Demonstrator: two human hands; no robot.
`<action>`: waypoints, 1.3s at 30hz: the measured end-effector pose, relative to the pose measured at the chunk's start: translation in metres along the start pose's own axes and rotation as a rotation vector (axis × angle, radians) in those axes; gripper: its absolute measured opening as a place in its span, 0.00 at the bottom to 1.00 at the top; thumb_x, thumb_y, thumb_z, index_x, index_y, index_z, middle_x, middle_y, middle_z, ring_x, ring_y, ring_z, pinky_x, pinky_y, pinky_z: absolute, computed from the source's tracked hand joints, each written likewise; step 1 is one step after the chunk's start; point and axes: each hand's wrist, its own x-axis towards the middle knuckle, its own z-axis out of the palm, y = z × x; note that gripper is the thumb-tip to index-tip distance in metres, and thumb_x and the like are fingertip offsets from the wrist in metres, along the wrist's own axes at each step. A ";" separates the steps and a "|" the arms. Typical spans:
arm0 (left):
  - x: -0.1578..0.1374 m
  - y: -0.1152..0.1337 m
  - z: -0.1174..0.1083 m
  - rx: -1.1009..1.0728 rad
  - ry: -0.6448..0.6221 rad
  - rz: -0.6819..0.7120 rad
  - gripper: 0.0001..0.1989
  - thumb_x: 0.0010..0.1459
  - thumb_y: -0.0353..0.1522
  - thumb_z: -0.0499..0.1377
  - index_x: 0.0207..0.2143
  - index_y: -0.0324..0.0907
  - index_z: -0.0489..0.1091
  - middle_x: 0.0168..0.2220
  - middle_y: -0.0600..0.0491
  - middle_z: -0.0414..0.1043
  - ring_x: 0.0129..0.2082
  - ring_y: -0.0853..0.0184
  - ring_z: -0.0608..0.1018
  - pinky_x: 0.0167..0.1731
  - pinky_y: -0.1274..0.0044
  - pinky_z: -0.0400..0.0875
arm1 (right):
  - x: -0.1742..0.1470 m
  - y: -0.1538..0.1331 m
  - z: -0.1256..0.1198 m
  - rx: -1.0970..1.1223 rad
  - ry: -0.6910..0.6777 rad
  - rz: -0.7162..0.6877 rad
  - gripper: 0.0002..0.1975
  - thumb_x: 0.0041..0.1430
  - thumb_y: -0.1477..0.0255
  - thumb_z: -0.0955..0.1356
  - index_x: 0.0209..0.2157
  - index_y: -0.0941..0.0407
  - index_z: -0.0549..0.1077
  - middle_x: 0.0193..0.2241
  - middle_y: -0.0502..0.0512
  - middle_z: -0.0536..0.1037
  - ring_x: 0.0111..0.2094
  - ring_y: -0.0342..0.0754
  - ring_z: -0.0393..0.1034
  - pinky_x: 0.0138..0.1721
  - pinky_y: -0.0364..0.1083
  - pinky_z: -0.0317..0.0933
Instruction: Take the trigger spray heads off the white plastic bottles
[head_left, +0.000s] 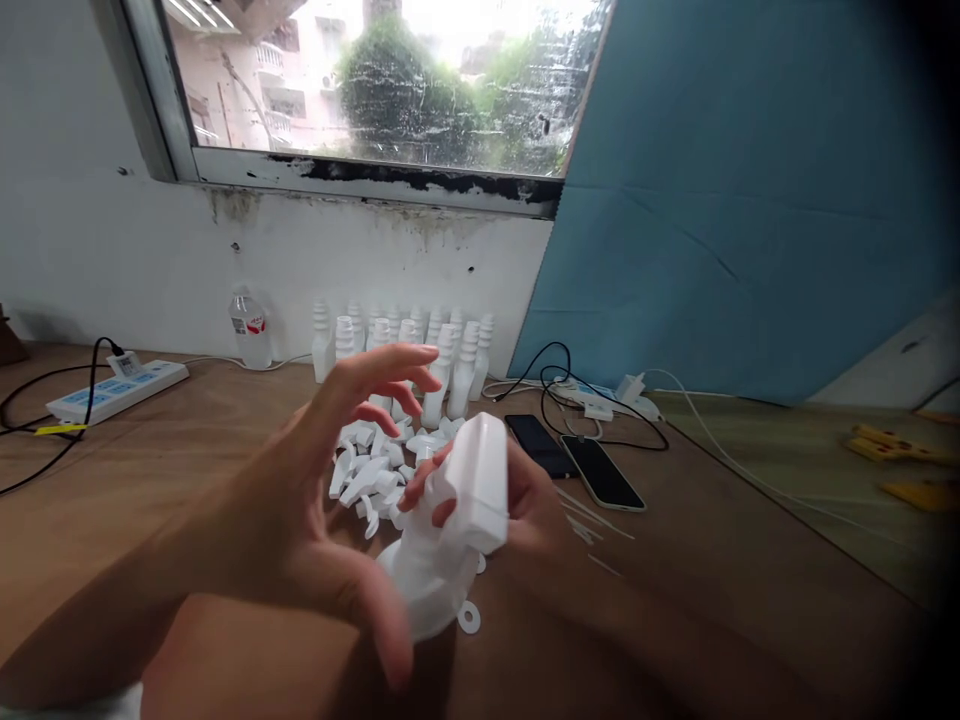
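My right hand [529, 500] is wrapped around a white plastic piece [450, 535] with a boxy upper end and a rounded, wider lower end; its exact kind is unclear. Fingertips of that hand show through and beside the piece. To the left, my left hand [341, 500] is open, its fingers curved and spread, with a gap between the thumb and the other fingers. It holds nothing. Behind both hands lies a heap of small white plastic parts [371, 475], partly hidden by the left fingers. A flat white ring [469, 617] lies on the table below the held piece.
Several white ribbed-neck bottle-like pieces [465, 365] stand along the wall. A clear plastic bottle [250, 328] and a power strip [120, 390] are at the left. Two phones [602, 472], thin white sticks [589, 515], cables and another power strip [607, 397] lie at the right.
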 end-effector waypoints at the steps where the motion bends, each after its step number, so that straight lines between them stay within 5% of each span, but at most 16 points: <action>1: -0.001 0.005 0.001 0.007 0.047 0.053 0.53 0.34 0.49 0.71 0.62 0.52 0.53 0.56 0.45 0.64 0.53 0.52 0.70 0.50 0.66 0.70 | 0.001 0.002 0.003 0.010 0.018 0.000 0.17 0.50 0.70 0.74 0.39 0.55 0.67 0.34 0.53 0.76 0.35 0.47 0.73 0.35 0.48 0.72; 4: -0.003 0.013 0.008 0.037 0.080 0.156 0.37 0.42 0.43 0.70 0.54 0.47 0.65 0.50 0.46 0.70 0.49 0.55 0.73 0.46 0.68 0.72 | 0.003 0.005 0.008 -0.011 0.081 -0.003 0.17 0.46 0.72 0.76 0.34 0.56 0.65 0.31 0.49 0.72 0.31 0.42 0.69 0.32 0.43 0.68; 8: -0.004 0.013 0.010 0.089 0.116 0.099 0.19 0.54 0.27 0.62 0.49 0.44 0.69 0.43 0.49 0.75 0.42 0.63 0.77 0.41 0.73 0.74 | 0.003 0.001 0.008 0.004 0.030 0.070 0.16 0.50 0.72 0.74 0.39 0.57 0.67 0.33 0.51 0.72 0.33 0.42 0.69 0.33 0.42 0.67; 13: -0.002 0.010 0.000 0.162 0.126 0.024 0.15 0.54 0.25 0.60 0.45 0.42 0.71 0.37 0.52 0.77 0.33 0.68 0.79 0.32 0.80 0.74 | 0.000 -0.002 -0.001 0.005 -0.129 0.047 0.12 0.60 0.70 0.68 0.43 0.60 0.71 0.35 0.56 0.74 0.36 0.44 0.70 0.37 0.43 0.67; 18: 0.001 0.004 -0.003 0.155 0.108 0.035 0.13 0.56 0.25 0.60 0.44 0.44 0.72 0.36 0.53 0.79 0.32 0.70 0.80 0.30 0.82 0.74 | 0.005 0.003 -0.002 0.084 -0.099 0.069 0.16 0.57 0.73 0.70 0.47 0.58 0.67 0.40 0.57 0.75 0.41 0.46 0.73 0.43 0.46 0.68; 39: 0.004 -0.001 -0.009 0.016 0.054 0.081 0.17 0.56 0.22 0.59 0.46 0.45 0.73 0.37 0.52 0.78 0.32 0.69 0.79 0.29 0.79 0.73 | 0.005 0.006 0.002 0.116 -0.191 0.093 0.14 0.62 0.64 0.66 0.42 0.61 0.67 0.33 0.57 0.75 0.33 0.43 0.71 0.35 0.43 0.65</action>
